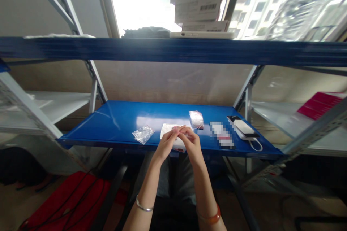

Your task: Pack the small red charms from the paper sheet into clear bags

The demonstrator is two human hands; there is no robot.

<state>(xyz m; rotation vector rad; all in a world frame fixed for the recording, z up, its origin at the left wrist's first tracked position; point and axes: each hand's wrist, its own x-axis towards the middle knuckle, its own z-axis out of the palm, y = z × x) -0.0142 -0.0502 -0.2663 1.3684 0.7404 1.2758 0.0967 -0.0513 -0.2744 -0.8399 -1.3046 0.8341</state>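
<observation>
My left hand [166, 144] and my right hand [192, 141] meet over the front edge of a blue shelf [114, 119], fingertips pinched together on a tiny reddish item [175, 128] too small to name. Under the hands lies a white sheet or packet [166, 129]. A crumpled clear plastic bag [142, 134] lies to the left of my left hand. Another small clear bag with red bits [196, 119] lies just beyond my right hand.
A blurred-out card [222, 134], a dark phone [233, 118] and a white power bank with cable [245, 129] lie at the shelf's right. Boxes [199, 1] stack on the upper blue shelf. A pink booklet [320, 104] lies on the right rack, a red bag [67, 202] on the floor.
</observation>
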